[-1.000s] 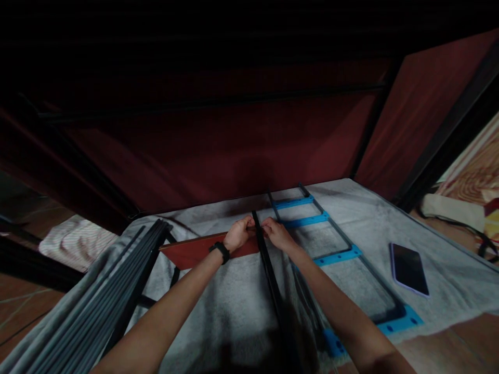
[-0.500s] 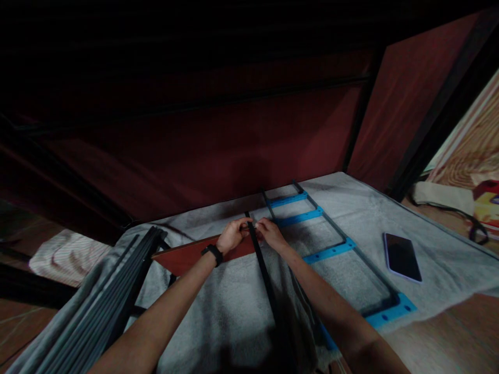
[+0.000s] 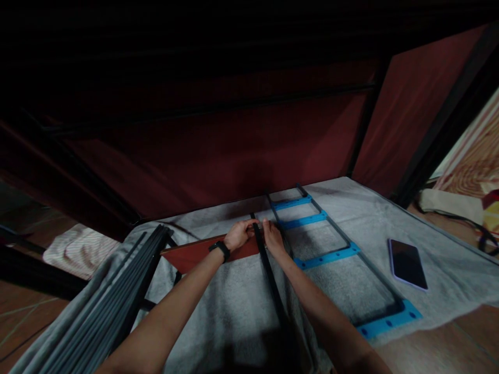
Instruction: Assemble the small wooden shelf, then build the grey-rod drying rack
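My left hand (image 3: 238,235), with a black watch on its wrist, has its fingers closed on the far part of a long black metal bar (image 3: 271,275). Close against the bar's other side is my right hand (image 3: 273,238), its fingers drawn together at a small part too small to name. A reddish-brown board (image 3: 206,253) lies under and beside my left hand and reaches to the bar. To the right of my right hand rests a grey frame with blue crosspieces (image 3: 329,255), like a ladder.
Grey cloth (image 3: 210,317) covers the work surface. A bundle of grey rods (image 3: 120,296) lies at the left. On the right is a phone (image 3: 408,264). A dark red panelled wall (image 3: 218,161) stands behind, and a beige pouch (image 3: 450,206) lies at the far right.
The view has shifted slightly, so everything sits a little lower and further right. My right hand's fingers have straightened upward along the bar. My left hand stays at the bar.
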The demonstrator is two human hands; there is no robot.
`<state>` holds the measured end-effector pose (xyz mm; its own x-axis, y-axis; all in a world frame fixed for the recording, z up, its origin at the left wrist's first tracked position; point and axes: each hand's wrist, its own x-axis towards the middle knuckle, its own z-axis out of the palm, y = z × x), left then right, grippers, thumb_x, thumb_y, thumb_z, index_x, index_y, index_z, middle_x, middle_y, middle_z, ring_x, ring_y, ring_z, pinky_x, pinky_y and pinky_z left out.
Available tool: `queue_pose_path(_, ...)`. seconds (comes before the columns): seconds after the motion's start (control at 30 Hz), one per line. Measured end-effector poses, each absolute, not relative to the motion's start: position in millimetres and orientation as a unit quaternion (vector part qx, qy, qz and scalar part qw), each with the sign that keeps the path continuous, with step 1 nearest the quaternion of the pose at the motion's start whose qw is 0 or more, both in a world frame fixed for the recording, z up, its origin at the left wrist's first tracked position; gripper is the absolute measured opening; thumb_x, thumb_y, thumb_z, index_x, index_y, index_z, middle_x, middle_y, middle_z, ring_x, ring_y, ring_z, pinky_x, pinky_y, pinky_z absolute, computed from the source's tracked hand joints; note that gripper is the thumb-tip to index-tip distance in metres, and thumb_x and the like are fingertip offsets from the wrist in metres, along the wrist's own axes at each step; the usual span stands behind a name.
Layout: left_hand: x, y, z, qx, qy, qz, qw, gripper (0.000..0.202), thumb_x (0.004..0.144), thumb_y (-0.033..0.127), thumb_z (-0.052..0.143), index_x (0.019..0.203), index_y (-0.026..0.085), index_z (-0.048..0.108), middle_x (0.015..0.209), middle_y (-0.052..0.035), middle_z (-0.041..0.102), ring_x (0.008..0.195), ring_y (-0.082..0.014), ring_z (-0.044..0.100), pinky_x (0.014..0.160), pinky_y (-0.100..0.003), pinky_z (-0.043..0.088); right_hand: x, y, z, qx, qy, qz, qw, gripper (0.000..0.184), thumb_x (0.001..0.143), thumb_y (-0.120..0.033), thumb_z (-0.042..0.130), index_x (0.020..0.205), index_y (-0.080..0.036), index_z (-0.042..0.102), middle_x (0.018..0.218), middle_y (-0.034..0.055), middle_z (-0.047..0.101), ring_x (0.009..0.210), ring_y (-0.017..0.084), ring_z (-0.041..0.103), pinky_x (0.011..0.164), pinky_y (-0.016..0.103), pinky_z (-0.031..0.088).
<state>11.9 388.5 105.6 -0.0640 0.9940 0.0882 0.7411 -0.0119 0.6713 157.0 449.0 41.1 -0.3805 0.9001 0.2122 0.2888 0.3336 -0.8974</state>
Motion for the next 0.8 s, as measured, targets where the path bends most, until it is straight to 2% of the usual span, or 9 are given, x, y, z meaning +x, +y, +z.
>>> queue_pose_path(0.1,12.3,388.8,106.3,0.653,0.663,0.293,0.220,0.047,0.076,0.009,0.060,0.121,0.019,0.069,0.086,-0.0026,0.074,0.078,-0.0171,0.065,0.074,-0.026,0.051,162.3,447.5,39.5,-0.363,-0.678,0.468,0.435,0.036,0.096,-0.049,0.038,0.102,-0.021,0.061,0.093,0.0053,0.071,0.086,0.018,0.067,0.076,0.026,0.050)
queue_pose_path(0.2,13.2,388.0,107.9,0.652,0.665,0.293,0.215,0.046,0.075,0.008,0.061,0.120,0.018,0.069,0.085,-0.0026,0.073,0.076,-0.0164,0.065,0.072,-0.025,0.051,162.4,449.0,38.9,-0.328,-0.695,0.451,0.454,0.026,0.091,-0.043,0.047,0.090,-0.021,0.062,0.089,0.0034,0.069,0.086,0.017,0.065,0.079,0.026,0.048)
queue_pose_path(0.4,17.2,384.9,112.5,0.656,0.666,0.288,0.207,0.048,0.075,0.006,0.060,0.121,0.017,0.069,0.080,-0.0011,0.072,0.079,-0.0163,0.066,0.080,-0.027,0.052,155.6,452.0,41.2,-0.407,-0.740,0.370,0.388,0.034,0.094,-0.048,0.042,0.077,-0.024,0.059,0.076,0.0017,0.066,0.074,0.018,0.061,0.072,0.025,0.044)
queue_pose_path(0.5,18.5,385.6,113.1,0.657,0.665,0.287,0.210,0.047,0.076,0.005,0.060,0.120,0.018,0.069,0.090,-0.0033,0.075,0.084,-0.0168,0.068,0.083,-0.027,0.052,156.9,449.2,41.8,-0.409,-0.743,0.377,0.371,0.041,0.096,-0.052,0.035,0.082,-0.025,0.062,0.083,0.0041,0.069,0.081,0.020,0.064,0.076,0.027,0.044)
queue_pose_path(0.6,17.9,386.8,113.1,0.661,0.667,0.275,0.204,0.047,0.078,0.005,0.060,0.122,0.017,0.069,0.093,-0.0045,0.075,0.085,-0.0177,0.068,0.083,-0.027,0.052,161.8,446.6,41.3,-0.402,-0.720,0.411,0.389,0.046,0.096,-0.056,0.030,0.090,-0.024,0.064,0.093,0.0065,0.071,0.089,0.022,0.065,0.079,0.029,0.045)
queue_pose_path(0.7,17.0,387.5,113.1,0.660,0.679,0.261,0.187,0.047,0.078,0.005,0.062,0.123,0.018,0.069,0.093,-0.0044,0.075,0.088,-0.0186,0.069,0.084,-0.028,0.052,165.0,446.6,39.5,-0.375,-0.697,0.445,0.418,0.041,0.093,-0.056,0.037,0.098,-0.024,0.063,0.096,0.0052,0.071,0.090,0.021,0.065,0.080,0.030,0.047)
queue_pose_path(0.8,17.1,387.4,113.8,0.658,0.684,0.255,0.186,0.049,0.076,0.003,0.063,0.122,0.019,0.069,0.095,-0.0035,0.076,0.091,-0.0184,0.069,0.086,-0.027,0.052,162.9,448.8,39.2,-0.351,-0.706,0.443,0.426,0.037,0.090,-0.054,0.043,0.089,-0.023,0.063,0.088,0.0039,0.071,0.084,0.021,0.065,0.078,0.030,0.047)
